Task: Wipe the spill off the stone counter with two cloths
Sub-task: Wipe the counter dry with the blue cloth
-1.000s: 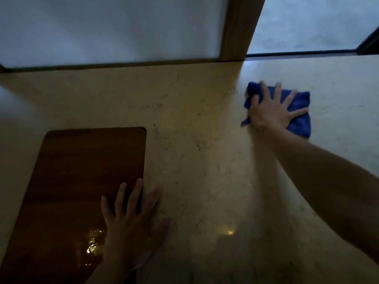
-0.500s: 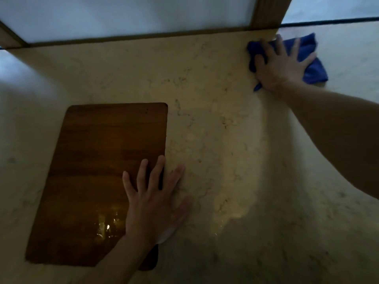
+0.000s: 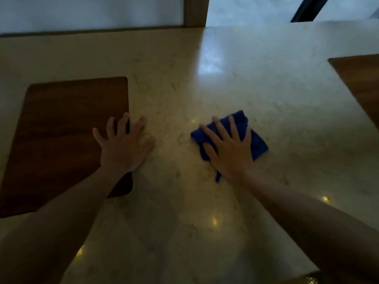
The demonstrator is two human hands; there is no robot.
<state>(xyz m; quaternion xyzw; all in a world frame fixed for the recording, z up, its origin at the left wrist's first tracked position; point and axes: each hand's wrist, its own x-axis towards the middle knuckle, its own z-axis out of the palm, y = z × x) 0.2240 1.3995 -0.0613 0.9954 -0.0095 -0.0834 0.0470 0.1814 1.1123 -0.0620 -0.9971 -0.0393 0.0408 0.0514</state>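
On the desk (image 3: 235,83), right of centre, lies the blue cloth (image 3: 257,143): soft, light, best pressed flat under a palm. Right hand (image 3: 229,148) presses it, fingers spread. Left hand (image 3: 124,146) rests flat, empty, overlapping the board (image 3: 67,130).

On the worktop (image 3: 205,83) a board (image 3: 61,140) lay at the left. The left hand (image 3: 125,148) rested flat across the board's right edge, some fingers (image 3: 110,128) on the board, the others on the worktop. To its right, apart from it, the right hand (image 3: 229,152) pressed flat on a cloth (image 3: 257,146). A second board (image 3: 361,83) lay at the far right edge. A wall post (image 3: 194,11) stood behind the worktop.
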